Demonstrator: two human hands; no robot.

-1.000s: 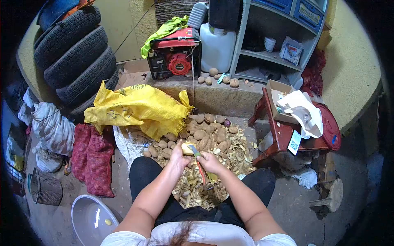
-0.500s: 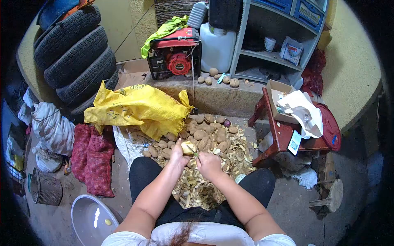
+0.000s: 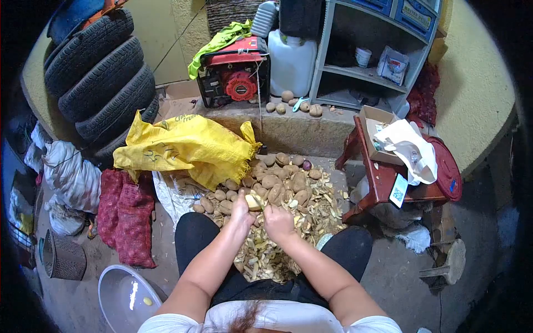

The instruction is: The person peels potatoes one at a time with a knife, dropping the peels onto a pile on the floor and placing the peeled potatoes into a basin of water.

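My left hand (image 3: 242, 210) is closed around a partly peeled potato (image 3: 254, 202), whose pale flesh shows above the fingers. My right hand (image 3: 278, 222) is closed on a small green-handled knife (image 3: 263, 207) right beside the potato; its blade is mostly hidden. Both hands are over a heap of potato peelings (image 3: 265, 252) between my knees. Just beyond them lie several unpeeled potatoes (image 3: 286, 176), spread in front of a yellow sack (image 3: 183, 145).
A grey basin (image 3: 123, 297) with one peeled potato (image 3: 147, 301) stands at lower left, near red mesh sacks (image 3: 132, 222). On the right is a red stool (image 3: 383, 188) bearing a cardboard box (image 3: 371, 125). A generator (image 3: 233, 77) and stacked tyres (image 3: 102, 72) stand behind.
My right hand has shifted slightly up and left against the potato. My left hand still grips it in nearly the same place, and the view has moved a little.
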